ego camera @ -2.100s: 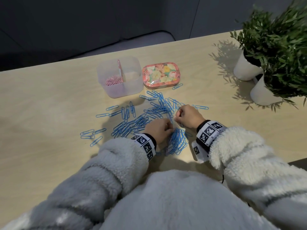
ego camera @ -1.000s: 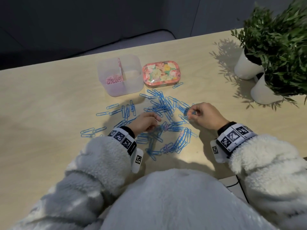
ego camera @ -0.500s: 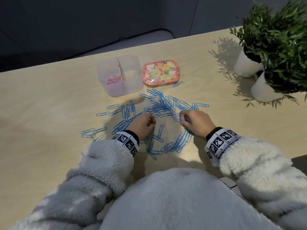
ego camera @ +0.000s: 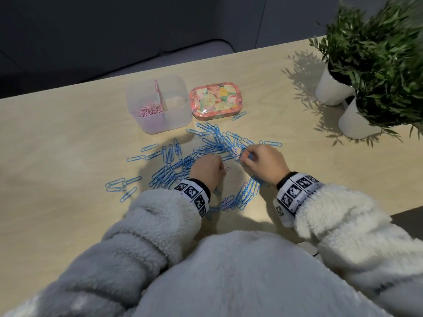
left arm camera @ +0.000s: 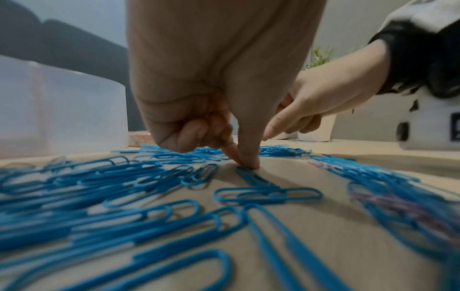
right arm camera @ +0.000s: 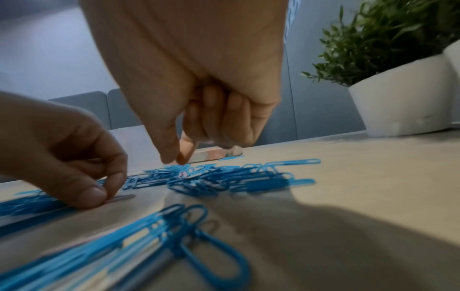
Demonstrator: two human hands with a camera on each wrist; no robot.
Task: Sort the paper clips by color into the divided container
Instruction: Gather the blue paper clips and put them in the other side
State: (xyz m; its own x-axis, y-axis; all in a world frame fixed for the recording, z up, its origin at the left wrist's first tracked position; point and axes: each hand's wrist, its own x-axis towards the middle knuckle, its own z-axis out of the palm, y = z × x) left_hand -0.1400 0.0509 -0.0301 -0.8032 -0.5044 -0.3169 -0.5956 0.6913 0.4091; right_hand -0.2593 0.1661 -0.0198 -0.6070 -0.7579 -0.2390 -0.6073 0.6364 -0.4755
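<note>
Blue paper clips (ego camera: 212, 145) lie scattered on the wooden table (ego camera: 57, 145), with a few pink ones among them. The clear divided container (ego camera: 176, 115) stands at the back; its left compartment holds pink clips (ego camera: 148, 109). My left hand (ego camera: 208, 171) pinches the end of a pink clip (ego camera: 227, 168) lying on the table; thumb and forefinger (left arm camera: 248, 157) press down together. My right hand (ego camera: 263, 163) is curled over the blue pile (right arm camera: 224, 175), thumb and forefinger tips (right arm camera: 171, 157) close together just above a pink clip (right arm camera: 183, 174). Whether it holds one is hidden.
A floral tin (ego camera: 215, 99) sits right of the container, with one blue clip (ego camera: 239, 115) beside it. Two white pots with green plants (ego camera: 332, 88) stand at the far right. More blue clips (ego camera: 240, 197) lie between my wrists.
Over the last second both hands drew in toward the middle of the pile. The left fingers have closed on the pink clip; the right hand shifted slightly farther back.
</note>
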